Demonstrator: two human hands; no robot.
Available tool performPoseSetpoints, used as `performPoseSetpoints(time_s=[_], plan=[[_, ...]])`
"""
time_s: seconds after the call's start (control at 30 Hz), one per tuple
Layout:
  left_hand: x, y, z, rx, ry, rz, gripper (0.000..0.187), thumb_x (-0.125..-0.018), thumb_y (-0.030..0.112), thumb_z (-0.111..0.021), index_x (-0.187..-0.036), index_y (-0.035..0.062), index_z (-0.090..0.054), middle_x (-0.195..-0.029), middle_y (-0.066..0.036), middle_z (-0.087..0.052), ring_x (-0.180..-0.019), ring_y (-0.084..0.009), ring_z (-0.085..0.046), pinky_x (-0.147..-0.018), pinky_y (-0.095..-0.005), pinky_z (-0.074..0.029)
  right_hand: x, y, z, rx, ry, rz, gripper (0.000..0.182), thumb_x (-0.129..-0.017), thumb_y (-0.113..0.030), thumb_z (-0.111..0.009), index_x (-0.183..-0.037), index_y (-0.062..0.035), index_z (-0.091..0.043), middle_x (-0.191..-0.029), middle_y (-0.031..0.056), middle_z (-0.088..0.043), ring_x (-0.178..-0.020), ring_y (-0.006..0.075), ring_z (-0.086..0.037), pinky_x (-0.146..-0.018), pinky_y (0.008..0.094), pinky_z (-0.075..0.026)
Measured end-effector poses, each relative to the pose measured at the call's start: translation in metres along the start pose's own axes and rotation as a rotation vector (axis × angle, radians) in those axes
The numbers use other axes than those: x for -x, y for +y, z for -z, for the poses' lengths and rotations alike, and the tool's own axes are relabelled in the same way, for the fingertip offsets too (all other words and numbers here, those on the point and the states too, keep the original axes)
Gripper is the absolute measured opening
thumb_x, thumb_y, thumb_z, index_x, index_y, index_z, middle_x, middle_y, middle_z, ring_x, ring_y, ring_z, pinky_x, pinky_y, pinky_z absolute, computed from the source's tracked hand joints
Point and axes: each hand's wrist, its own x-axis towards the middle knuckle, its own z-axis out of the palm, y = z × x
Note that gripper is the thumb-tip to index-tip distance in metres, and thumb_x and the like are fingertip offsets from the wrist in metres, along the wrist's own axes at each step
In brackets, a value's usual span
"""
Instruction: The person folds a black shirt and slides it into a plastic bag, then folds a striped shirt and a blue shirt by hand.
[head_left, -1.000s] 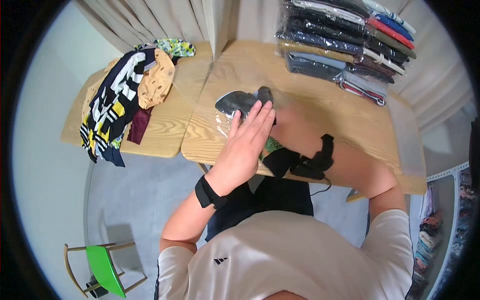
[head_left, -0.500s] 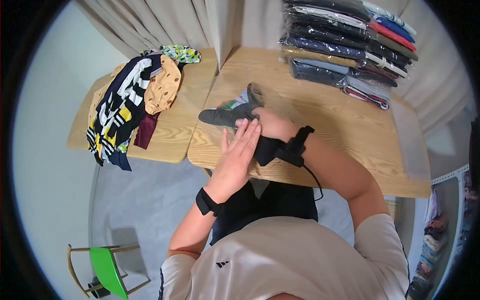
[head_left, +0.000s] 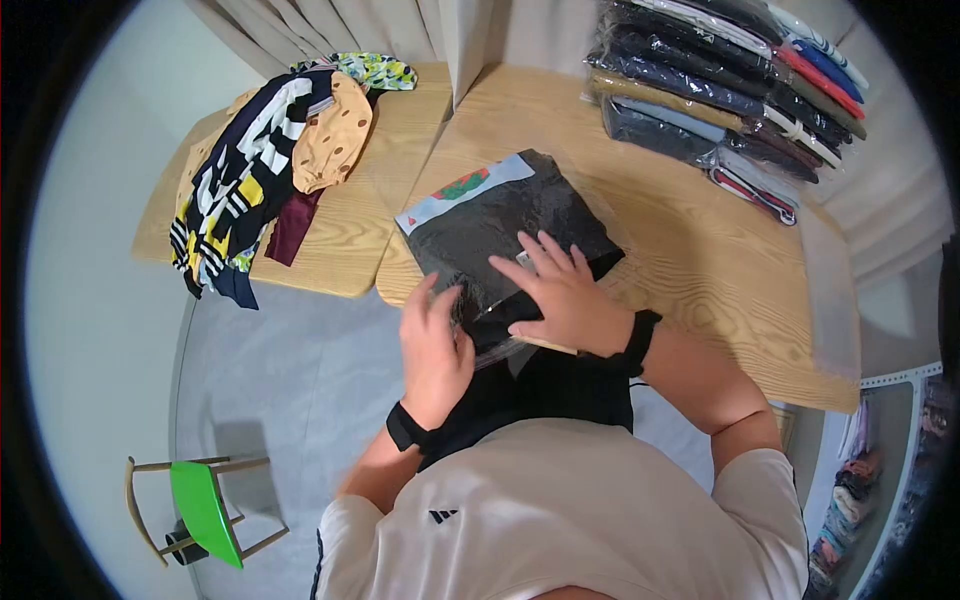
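Observation:
A dark grey folded garment [head_left: 490, 230] lies flat inside a clear plastic bag [head_left: 497, 350] at the table's front edge. Along its far left side runs a light blue strip with a red and green print. My left hand [head_left: 432, 350] is at the bag's near left corner, fingers curled round the plastic edge. My right hand [head_left: 570, 300] rests with spread fingers on the near right part of the garment, beside a small pale label. Both wrists wear black bands.
Loose patterned clothes [head_left: 240, 180] are heaped on the left table. Bagged folded clothes [head_left: 690, 90] are stacked at the back right. A clear plastic sheet [head_left: 830, 290] lies along the right edge. A green chair [head_left: 205, 510] stands lower left, and a clothes shelf [head_left: 850, 500] lower right.
The garment, bunched under both hands before, now lies spread flat in its bag. My right hand has drawn back toward me and opened; my left has moved down and left to the bag's near corner.

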Motion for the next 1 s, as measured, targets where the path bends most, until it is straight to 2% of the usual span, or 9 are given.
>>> performPoseSetpoints(time_s=[0.07, 0.13, 0.17, 0.23, 0.53, 0.7, 0.77, 0.87, 1.0], plan=[[0.013, -0.002, 0.001, -0.016, 0.066, 0.109, 0.047, -0.07, -0.008, -0.055, -0.114, 0.0056, -0.047, -0.128, -0.023, -0.041, -0.116, -0.0364, -0.042, -0.095, -0.042, -0.035, 0.002, -0.005, -0.011, 0.021, -0.07, -0.056, 0.074, -0.076, -0.022, -0.067, -0.14, -0.024, -0.03, -0.143, 0.0239, -0.021, -0.132, 0.0436, -0.021, -0.099, 0.065, -0.022], [0.022, -0.005, 0.002, -0.091, -0.015, 0.311, 0.028, -0.075, -0.002, -0.059, -0.101, 0.0039, -0.05, -0.099, -0.02, -0.057, -0.091, -0.0321, -0.057, -0.078, -0.0388, -0.045, -0.002, -0.003, -0.022, -0.007, -0.067, -0.072, 0.07, -0.077, -0.021, -0.065, -0.139, -0.024, -0.032, -0.143, 0.0239, -0.02, -0.132, 0.0433, -0.02, -0.096, 0.0678, -0.022], [0.024, -0.009, 0.001, -0.094, -0.015, 0.318, 0.028, -0.075, -0.002, -0.059, -0.101, 0.0039, -0.05, -0.099, -0.02, -0.057, -0.091, -0.0321, -0.057, -0.078, -0.0388, -0.045, -0.005, -0.002, -0.027, -0.03, -0.062, -0.088, 0.066, -0.079, -0.021, -0.064, -0.138, -0.0239, -0.035, -0.143, 0.0239, -0.02, -0.132, 0.043, -0.019, -0.094, 0.0706, -0.022], [0.029, -0.014, -0.001, -0.028, -0.161, 0.404, 0.013, -0.079, 0.005, -0.06, -0.088, 0.0036, -0.05, -0.071, -0.016, -0.059, -0.065, -0.033, -0.06, -0.056, -0.0387, -0.046, -0.01, -0.001, -0.033, -0.026, -0.085, -0.099, 0.064, -0.079, -0.017, -0.062, -0.137, -0.0241, -0.036, -0.144, 0.0232, -0.019, -0.133, 0.0426, -0.018, -0.094, 0.0713, -0.021], [0.021, -0.018, -0.002, 0.2, -0.042, 0.33, 0.012, -0.08, 0.002, -0.058, -0.085, 0.0016, -0.048, -0.065, -0.017, -0.056, -0.057, -0.0327, -0.058, -0.053, -0.0372, -0.046, -0.062, 0.003, -0.041, -0.041, -0.164, -0.287, 0.056, -0.084, -0.012, -0.045, -0.137, -0.0275, -0.037, -0.149, 0.0182, -0.01, -0.137, 0.0392, -0.008, -0.099, 0.07, -0.01], [0.025, -0.022, -0.006, 0.209, -0.023, 0.332, 0.011, -0.08, 0.002, -0.058, -0.084, 0.0014, -0.048, -0.063, -0.016, -0.056, -0.055, -0.0307, -0.058, -0.051, -0.0349, -0.045, -0.068, 0.001, -0.041, -0.029, -0.168, -0.335, 0.057, -0.084, -0.013, -0.045, -0.138, -0.0297, -0.036, -0.149, 0.0177, -0.009, -0.137, 0.0389, -0.007, -0.1, 0.0686, -0.01], [0.024, -0.023, -0.006, 0.225, -0.011, 0.349, 0.011, -0.081, 0.002, -0.058, -0.084, 0.0013, -0.048, -0.063, -0.016, -0.056, -0.055, -0.03, -0.058, -0.051, -0.0343, -0.045, -0.067, -0.004, -0.039, -0.055, -0.141, -0.346, 0.056, -0.082, -0.013, -0.049, -0.137, -0.022, -0.036, -0.148, 0.019, -0.012, -0.137, 0.04, -0.01, -0.101, 0.0673, -0.011], [0.022, -0.021, -0.001, 0.247, 0.022, 0.382, 0.01, -0.081, 0.002, -0.058, -0.084, 0.0011, -0.048, -0.061, -0.014, -0.055, -0.053, -0.0268, -0.057, -0.05, -0.0328, -0.044, -0.046, -0.013, -0.028, -0.051, -0.066, -0.203, 0.063, -0.072, -0.016, -0.063, -0.129, -0.0067, -0.036, -0.145, 0.0222, -0.02, -0.134, 0.0416, -0.017, -0.101, 0.0667, -0.013], [0.023, -0.021, 0.0, 0.272, 0.038, 0.406, 0.01, -0.081, 0.002, -0.058, -0.084, 0.0009, -0.048, -0.059, -0.012, -0.055, -0.052, -0.0231, -0.057, -0.05, -0.0309, -0.044, -0.037, -0.008, -0.027, -0.117, -0.059, 0.066, 0.078, -0.071, -0.02, -0.067, -0.138, -0.0168, -0.028, -0.145, 0.0219, -0.021, -0.135, 0.0409, -0.017, -0.099, 0.0675, -0.017]])
